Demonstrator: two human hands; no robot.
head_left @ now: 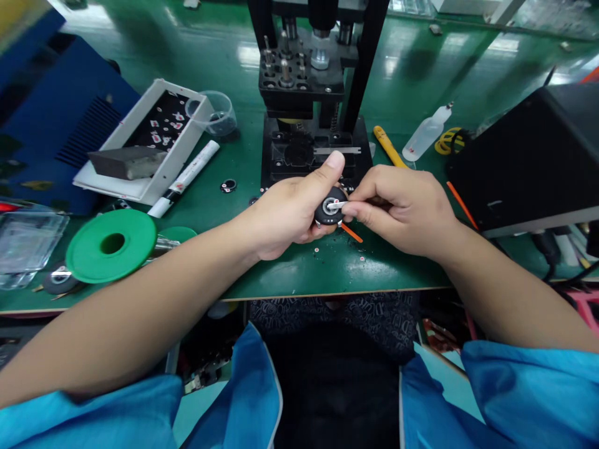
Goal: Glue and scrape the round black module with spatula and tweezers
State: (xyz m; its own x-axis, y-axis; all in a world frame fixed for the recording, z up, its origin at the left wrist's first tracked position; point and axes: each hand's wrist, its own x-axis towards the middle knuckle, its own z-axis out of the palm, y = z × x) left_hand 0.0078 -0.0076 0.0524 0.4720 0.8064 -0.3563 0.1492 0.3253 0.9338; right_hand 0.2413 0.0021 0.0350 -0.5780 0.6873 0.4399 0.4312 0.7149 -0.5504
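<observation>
A small round black device with a pale ring on its face is gripped by my left hand, the thumb raised along its upper edge. My right hand pinches a thin white strip, whose tip lies against the ring of the device. Just below the device, an orange stick shows on the green table. Behind my hands stands a black press with a flat metal strip on its base. Tiny round bits lie on the table near the front edge.
On the left are a green spool, a white marker, a white box of small parts, a clear cup and a blue case. To the right are a yellow knife, a squeeze bottle and a black box.
</observation>
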